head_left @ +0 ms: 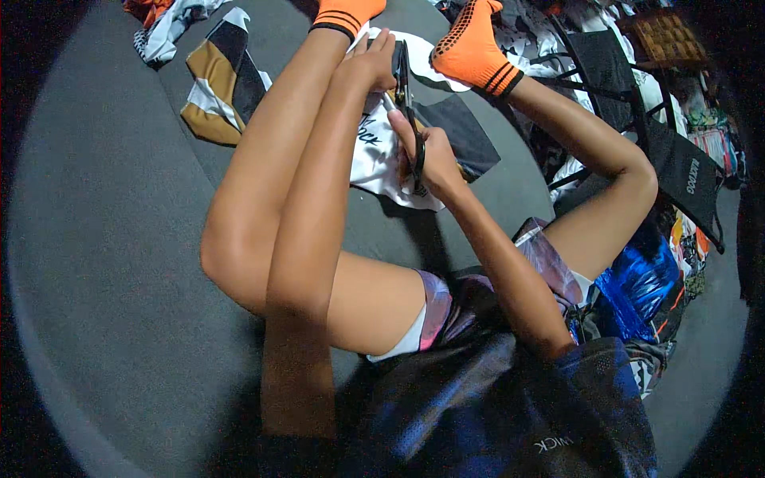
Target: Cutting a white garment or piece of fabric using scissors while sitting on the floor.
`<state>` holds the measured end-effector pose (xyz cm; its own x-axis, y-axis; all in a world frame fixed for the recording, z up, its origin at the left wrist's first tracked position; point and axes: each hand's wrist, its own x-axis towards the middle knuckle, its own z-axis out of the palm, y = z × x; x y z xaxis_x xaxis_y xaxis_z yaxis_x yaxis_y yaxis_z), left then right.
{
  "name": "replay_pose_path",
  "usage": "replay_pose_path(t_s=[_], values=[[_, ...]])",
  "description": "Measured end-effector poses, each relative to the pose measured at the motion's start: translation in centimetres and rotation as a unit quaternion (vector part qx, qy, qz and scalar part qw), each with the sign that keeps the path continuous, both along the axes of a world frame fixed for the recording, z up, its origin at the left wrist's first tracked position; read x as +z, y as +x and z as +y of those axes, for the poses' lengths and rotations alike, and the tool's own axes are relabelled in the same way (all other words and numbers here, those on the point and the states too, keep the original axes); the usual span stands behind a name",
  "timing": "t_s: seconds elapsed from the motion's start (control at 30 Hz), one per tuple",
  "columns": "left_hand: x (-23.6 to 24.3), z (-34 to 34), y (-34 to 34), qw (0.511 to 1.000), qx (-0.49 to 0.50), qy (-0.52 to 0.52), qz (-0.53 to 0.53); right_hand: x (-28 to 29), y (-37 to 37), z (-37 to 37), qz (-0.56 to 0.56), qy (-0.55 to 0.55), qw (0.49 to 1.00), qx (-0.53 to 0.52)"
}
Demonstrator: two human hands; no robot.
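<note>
My right hand [438, 163] grips a pair of black-handled scissors [418, 151], whose blades point away from me, toward my left hand. Under and beside the scissors lies a white printed piece of cloth [370, 163] with dark lettering. My left hand [373, 62] rests on the far part of the cloth, fingers stretched out and slightly apart, close beside the blades. A dark grey and tan piece of fabric [470, 135] lies just right of the scissors. Whether the blades are on the cloth's edge, I cannot tell.
My bare legs and orange socks [478, 52] frame the work on a grey floor [119, 239]. A tan, black and white fabric piece [215, 88] lies at the left. On the right are a black folding chair [677, 167], heaped clothes and a shiny blue bundle [641, 279].
</note>
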<state>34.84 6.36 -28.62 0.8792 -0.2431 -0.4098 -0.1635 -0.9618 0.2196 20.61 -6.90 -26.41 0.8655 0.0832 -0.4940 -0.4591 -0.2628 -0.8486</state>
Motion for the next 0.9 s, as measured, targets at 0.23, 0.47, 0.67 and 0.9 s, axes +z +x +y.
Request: replay_pose_path(t_s=[0.23,0.47,0.67,0.9], values=[[-0.3,0.3,0.1,1.0,-0.025,-0.008,-0.016,-0.2,0.4,0.1,-0.018,0.001,1.0,0.012],[-0.6,0.5,0.2,0.999,-0.027,-0.015,-0.016,-0.8,0.5,0.0,-0.023,-0.013,1.0,0.009],[-0.7,0.5,0.3,0.999,-0.029,-0.023,-0.016,0.2,0.5,-0.1,0.008,0.014,1.0,-0.003],[-1.0,0.7,0.3,0.999,-0.042,-0.016,-0.029,-0.6,1.2,-0.3,-0.001,0.031,1.0,-0.002]])
